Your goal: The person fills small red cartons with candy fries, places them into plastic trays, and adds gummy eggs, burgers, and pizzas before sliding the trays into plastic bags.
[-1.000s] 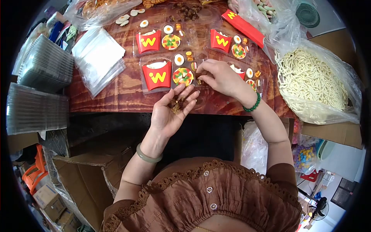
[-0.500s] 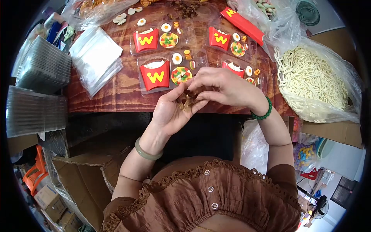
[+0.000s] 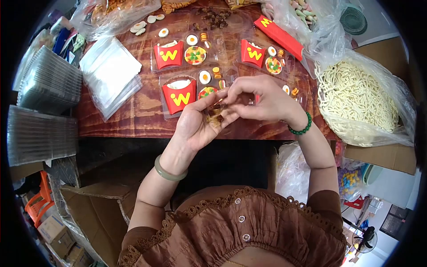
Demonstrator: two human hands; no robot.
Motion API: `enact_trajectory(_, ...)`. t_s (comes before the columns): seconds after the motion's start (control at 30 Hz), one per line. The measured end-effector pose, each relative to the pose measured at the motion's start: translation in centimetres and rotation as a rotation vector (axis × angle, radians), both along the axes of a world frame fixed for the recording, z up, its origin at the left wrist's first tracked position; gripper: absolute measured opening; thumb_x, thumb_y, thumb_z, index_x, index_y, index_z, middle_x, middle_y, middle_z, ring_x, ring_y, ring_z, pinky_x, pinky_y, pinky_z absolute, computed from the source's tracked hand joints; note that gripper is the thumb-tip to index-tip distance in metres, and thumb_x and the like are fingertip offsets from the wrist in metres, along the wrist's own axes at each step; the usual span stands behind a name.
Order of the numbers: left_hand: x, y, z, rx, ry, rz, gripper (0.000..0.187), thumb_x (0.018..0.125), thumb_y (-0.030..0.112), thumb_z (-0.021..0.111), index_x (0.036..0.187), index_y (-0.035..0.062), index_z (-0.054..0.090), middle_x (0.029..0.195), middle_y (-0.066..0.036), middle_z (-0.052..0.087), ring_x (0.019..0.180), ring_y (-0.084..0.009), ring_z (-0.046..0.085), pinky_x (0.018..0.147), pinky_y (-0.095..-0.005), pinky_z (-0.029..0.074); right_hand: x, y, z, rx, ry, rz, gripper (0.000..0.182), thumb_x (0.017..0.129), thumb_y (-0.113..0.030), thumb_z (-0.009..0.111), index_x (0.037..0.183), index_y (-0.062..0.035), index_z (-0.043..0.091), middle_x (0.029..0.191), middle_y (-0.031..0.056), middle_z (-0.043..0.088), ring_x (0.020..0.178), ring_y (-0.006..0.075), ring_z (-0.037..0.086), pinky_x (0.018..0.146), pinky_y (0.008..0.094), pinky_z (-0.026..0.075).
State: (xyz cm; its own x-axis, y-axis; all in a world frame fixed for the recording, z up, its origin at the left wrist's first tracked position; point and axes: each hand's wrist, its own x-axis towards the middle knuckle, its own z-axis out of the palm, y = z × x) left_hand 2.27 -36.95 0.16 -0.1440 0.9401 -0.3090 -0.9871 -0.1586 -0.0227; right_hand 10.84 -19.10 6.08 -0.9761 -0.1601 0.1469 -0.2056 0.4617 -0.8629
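Observation:
My left hand [image 3: 195, 127] is cupped palm up at the table's front edge, with several small brown translucent gummy candies [image 3: 215, 118] in it. Over its fingertips, my right hand [image 3: 260, 98] has thumb and forefinger pinched together; what lies between them is hidden. Just beyond the hands, a clear tray holds a red fries box [image 3: 179, 96] with a yellow mark, a fried-egg candy [image 3: 204, 77] and a pizza candy [image 3: 207, 92] partly covered by my fingers. Behind it, another tray has a similar red box [image 3: 168, 55] and pizza candy [image 3: 195, 55]. My right hand partly covers a further tray.
Stacked clear trays [image 3: 49, 78] and plastic bags [image 3: 111, 73] are at left. A pile of brown candies [image 3: 211, 18] and loose egg candies [image 3: 138, 27] sit at the back. Folded red boxes [image 3: 280, 38] and a bag of pale strand-shaped candy [image 3: 360, 100] are at right.
The view has shifted slightly, so the table sits lower. My right hand's fingertips have moved a little, and the brown candies in my left palm show more openly.

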Motion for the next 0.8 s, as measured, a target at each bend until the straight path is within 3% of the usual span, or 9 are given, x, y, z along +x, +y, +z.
enact_trajectory(0.03, -0.4, 0.0, 0.2, -0.006, 0.013, 0.014, 0.033, 0.100, 0.020, 0.036, 0.118, -0.0036, 0.050, 0.119, -0.019, 0.055, 0.111, -0.0326, 0.056, 0.093, -0.0424, 0.051, -0.4, 0.3, 0.8, 0.044, -0.059, -0.140, 0.013, 0.076, -0.005, 0.068, 0.088, -0.0026, 0.062, 0.080, 0.0004, 0.063, 0.068, 0.0049, 0.054, 0.060, 0.0218, 0.044)
enact_trajectory(0.1, -1.1, 0.2, 0.7, -0.020, 0.026, 0.040, 0.030, 0.098, 0.016, 0.040, 0.118, -0.0042, 0.050, 0.123, -0.020, 0.053, 0.118, -0.0348, 0.052, 0.093, -0.0395, 0.052, -2.0, 1.5, 0.1, -0.096, -0.162, -0.373, 0.013, 0.077, -0.008, 0.069, 0.088, -0.0027, 0.063, 0.077, -0.0010, 0.062, 0.065, 0.0035, 0.051, 0.057, 0.0193, 0.041)
enact_trajectory(0.23, -1.4, 0.4, 0.5, -0.005, 0.026, 0.057, 0.030, 0.098, 0.015, 0.042, 0.119, -0.0044, 0.049, 0.123, -0.019, 0.053, 0.118, -0.0350, 0.052, 0.093, -0.0379, 0.052, -6.3, 2.8, -2.8, 0.235, -0.026, -0.531, 0.017, 0.078, -0.011, 0.067, 0.092, -0.0008, 0.063, 0.072, -0.0002, 0.060, 0.062, 0.0052, 0.051, 0.056, 0.0224, 0.044)
enact_trajectory(0.27, -1.4, 0.3, 0.7, -0.010, 0.026, 0.056, 0.030, 0.097, 0.015, 0.043, 0.120, -0.0043, 0.048, 0.123, -0.019, 0.053, 0.119, -0.0350, 0.051, 0.093, -0.0378, 0.052, -7.2, 2.7, -3.4, 0.337, 0.017, -0.524, 0.018, 0.078, -0.010, 0.065, 0.093, -0.0005, 0.063, 0.074, 0.0065, 0.061, 0.062, 0.0138, 0.058, 0.059, 0.0294, 0.048)
enact_trajectory(0.3, -1.4, 0.2, 0.8, -0.015, 0.024, 0.056, 0.031, 0.097, 0.015, 0.043, 0.121, -0.0043, 0.048, 0.124, -0.019, 0.053, 0.119, -0.0351, 0.051, 0.093, -0.0377, 0.052, -7.9, 2.6, -4.3, 0.338, 0.016, -0.522, 0.018, 0.078, -0.010, 0.065, 0.093, -0.0005, 0.063, 0.074, 0.0065, 0.061, 0.062, 0.0138, 0.058, 0.059, 0.0294, 0.048)
enact_trajectory(0.4, -1.6, -0.1, 0.6, -0.024, 0.013, 0.068, 0.031, 0.097, 0.014, 0.043, 0.121, -0.0041, 0.047, 0.125, -0.020, 0.052, 0.119, -0.0353, 0.051, 0.094, -0.0378, 0.052, -9.1, 2.4, -6.3, 0.689, 0.115, -0.478, 0.014, 0.079, -0.009, 0.061, 0.089, 0.0010, 0.063, 0.084, 0.0179, 0.062, 0.078, 0.0343, 0.062, 0.071, 0.0409, 0.050)
enact_trajectory(0.63, -1.8, -0.5, -0.1, -0.034, -0.034, 0.078, 0.030, 0.096, 0.013, 0.045, 0.121, -0.0036, 0.047, 0.126, -0.019, 0.051, 0.119, -0.0357, 0.051, 0.094, -0.0382, 0.051, -9.0, 2.6, -6.4, 0.670, 0.048, -0.366, 0.015, 0.080, -0.011, 0.062, 0.091, -0.0001, 0.065, 0.084, 0.0167, 0.063, 0.079, 0.0327, 0.062, 0.071, 0.0392, 0.050)
enact_trajectory(0.7, -1.8, -0.5, 0.0, -0.024, -0.036, 0.075, 0.030, 0.096, 0.013, 0.045, 0.121, -0.0035, 0.048, 0.125, -0.019, 0.052, 0.119, -0.0357, 0.050, 0.094, -0.0384, 0.052, -9.3, 2.4, -5.8, 0.379, 0.054, -0.496, 0.014, 0.077, -0.011, 0.065, 0.083, 0.0014, 0.065, 0.082, 0.0188, 0.063, 0.080, 0.0354, 0.062, 0.074, 0.0432, 0.050)
enact_trajectory(0.8, -1.9, -0.7, -0.2, -0.046, -0.027, 0.084, 0.029, 0.096, 0.013, 0.045, 0.121, -0.0034, 0.048, 0.124, -0.019, 0.052, 0.118, -0.0357, 0.051, 0.094, -0.0385, 0.052, -9.3, 3.2, -6.1, 0.478, 0.021, -0.483, 0.015, 0.075, -0.011, 0.068, 0.083, 0.0012, 0.066, 0.083, 0.0183, 0.064, 0.078, 0.0339, 0.063, 0.072, 0.0409, 0.050)
